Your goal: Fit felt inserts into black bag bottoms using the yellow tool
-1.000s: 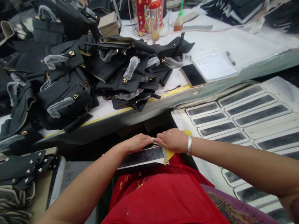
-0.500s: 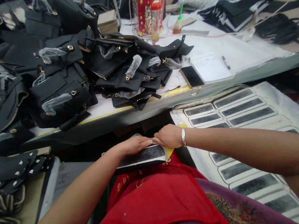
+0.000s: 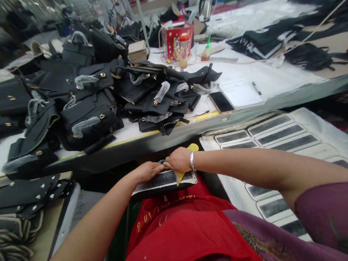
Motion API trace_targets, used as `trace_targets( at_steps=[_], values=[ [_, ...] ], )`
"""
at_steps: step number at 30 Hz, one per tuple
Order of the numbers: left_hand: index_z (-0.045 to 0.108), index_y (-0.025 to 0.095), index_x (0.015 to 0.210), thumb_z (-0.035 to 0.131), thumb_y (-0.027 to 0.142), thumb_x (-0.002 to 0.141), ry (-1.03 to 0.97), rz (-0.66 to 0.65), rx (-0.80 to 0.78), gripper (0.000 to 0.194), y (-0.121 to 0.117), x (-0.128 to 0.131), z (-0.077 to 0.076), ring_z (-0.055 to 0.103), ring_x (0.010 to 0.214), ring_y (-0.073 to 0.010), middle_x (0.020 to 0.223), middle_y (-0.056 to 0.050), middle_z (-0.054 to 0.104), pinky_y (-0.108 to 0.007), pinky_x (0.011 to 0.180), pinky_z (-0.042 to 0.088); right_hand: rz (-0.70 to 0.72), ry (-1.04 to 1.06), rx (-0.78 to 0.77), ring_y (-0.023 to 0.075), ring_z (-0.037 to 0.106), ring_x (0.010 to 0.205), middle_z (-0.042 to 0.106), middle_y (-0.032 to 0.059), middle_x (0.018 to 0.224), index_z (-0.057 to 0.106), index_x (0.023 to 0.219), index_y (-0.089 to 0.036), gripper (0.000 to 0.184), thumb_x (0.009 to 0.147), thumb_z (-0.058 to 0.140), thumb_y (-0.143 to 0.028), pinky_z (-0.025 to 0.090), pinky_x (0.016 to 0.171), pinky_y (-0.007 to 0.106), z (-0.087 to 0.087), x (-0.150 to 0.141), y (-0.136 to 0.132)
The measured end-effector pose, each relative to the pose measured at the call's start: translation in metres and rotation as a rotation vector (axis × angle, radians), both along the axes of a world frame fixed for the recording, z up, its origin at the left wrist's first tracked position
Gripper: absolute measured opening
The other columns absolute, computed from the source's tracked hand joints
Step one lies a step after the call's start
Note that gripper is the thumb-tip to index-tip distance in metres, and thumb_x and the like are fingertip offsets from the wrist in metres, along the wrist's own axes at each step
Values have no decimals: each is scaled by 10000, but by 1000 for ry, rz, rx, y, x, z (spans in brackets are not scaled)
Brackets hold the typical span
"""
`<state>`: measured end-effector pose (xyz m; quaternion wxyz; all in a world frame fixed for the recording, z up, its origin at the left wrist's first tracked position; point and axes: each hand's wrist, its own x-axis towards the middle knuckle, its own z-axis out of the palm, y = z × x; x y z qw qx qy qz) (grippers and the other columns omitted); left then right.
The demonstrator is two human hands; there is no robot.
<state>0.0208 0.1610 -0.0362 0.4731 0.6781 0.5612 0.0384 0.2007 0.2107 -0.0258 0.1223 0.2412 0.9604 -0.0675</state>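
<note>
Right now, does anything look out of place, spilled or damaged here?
Mostly untidiness: the black bags lie heaped at odd angles, some reaching the front edge of the table. On the pale board, one outlined space is pale while its neighbours carry dark strips. No spill or clear damage shows, on the held panel either.

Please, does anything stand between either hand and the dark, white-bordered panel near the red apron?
Nothing visible stands between the left hand and the panel. A yellow piece juts out below the right hand, over the panel's right part; how far it reaches under that hand is hidden.
</note>
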Motion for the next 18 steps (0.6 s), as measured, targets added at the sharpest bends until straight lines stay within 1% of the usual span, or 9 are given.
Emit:
trace_targets(
  at_steps=[2,4,6,7,10,12,14,16,18],
  values=[
    [628,197,1116,421,494,832,50,61,108,460,-11,3,8,585,961,-247,1077,-63,653,-271,827,396,-33,18,7,232,629,821,663,124,872,620,943,-150,513,941,210,-458,436,678,310,2,1,1],
    [483,191,1290,433,474,836,101,162,206,538,-27,7,17,533,1098,-270,1196,-93,592,-309,923,361,-93,19,12,240,627,837,662,130,889,624,954,-150,513,942,213,-456,436,691,320,7,10,7],
    [350,193,1377,439,471,840,117,239,272,612,-43,13,26,482,1176,-264,1267,-105,538,-330,990,317,-182,39,36,246,622,853,658,138,914,617,995,-148,508,945,208,-445,432,698,324,14,28,18],
    [323,196,1389,445,479,838,114,243,301,631,-49,17,30,454,1208,-255,1304,-106,504,-333,1017,291,-244,54,50,247,619,860,654,145,926,612,1011,-142,517,947,195,-442,429,700,323,18,41,22],
    [338,170,1376,533,531,777,124,129,406,727,-57,38,33,336,1295,-258,1407,-123,371,-351,1076,207,-422,75,68,243,613,865,647,159,932,613,990,-124,565,952,142,-434,419,715,318,22,82,24],
    [323,144,1379,626,570,682,132,11,426,871,-52,57,30,272,1324,-287,1437,-147,307,-383,1090,177,-489,65,41,245,610,857,646,158,910,614,953,-122,563,950,141,-427,412,724,323,17,105,11],
    [322,138,1377,698,580,591,124,-86,409,977,-44,75,26,244,1331,-318,1447,-161,278,-415,1093,169,-559,109,-52,250,603,852,644,155,880,608,923,-122,521,941,185,-426,402,736,331,6,120,-11],
    [359,145,1360,698,551,609,90,-153,394,918,-36,87,24,275,1319,-319,1436,-158,304,-415,1089,187,-694,263,-215,251,592,836,635,143,817,602,851,-123,461,921,266,-431,385,751,335,-10,126,-35],
    [395,149,1342,623,489,715,42,-171,385,749,-28,90,23,336,1294,-286,1412,-140,356,-380,1082,224,-825,487,-380,230,571,806,617,115,763,582,763,-135,412,899,326,-426,367,760,325,-26,124,-55]
  ],
)
